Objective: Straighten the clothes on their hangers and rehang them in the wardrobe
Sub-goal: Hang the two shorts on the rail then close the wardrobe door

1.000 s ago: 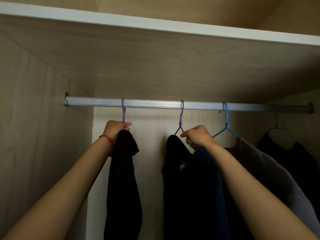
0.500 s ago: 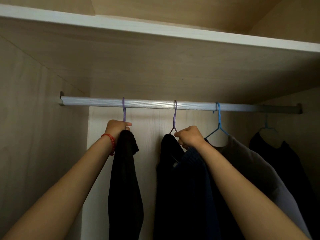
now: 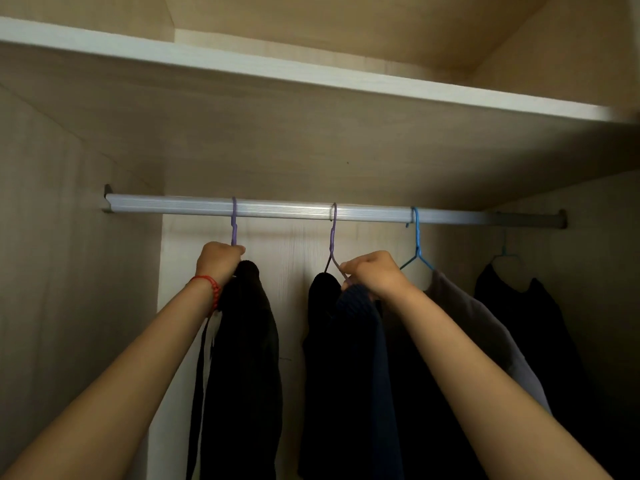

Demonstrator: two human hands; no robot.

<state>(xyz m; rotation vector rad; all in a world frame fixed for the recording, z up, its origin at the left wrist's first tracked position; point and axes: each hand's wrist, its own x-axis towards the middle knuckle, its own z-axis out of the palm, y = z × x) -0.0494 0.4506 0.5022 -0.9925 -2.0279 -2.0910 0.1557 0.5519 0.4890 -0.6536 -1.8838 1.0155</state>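
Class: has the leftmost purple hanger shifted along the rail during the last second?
Yes. The left hand has slid the leftmost hanger slightly rightward along the rail, away from the left bracket, towards the second hanger.

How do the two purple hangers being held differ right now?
The left purple hanger is gripped by the left hand at the base of its neck; the right purple hanger is pinched by the right hand on its shoulder wire. Both hook over the rail and carry dark clothes.
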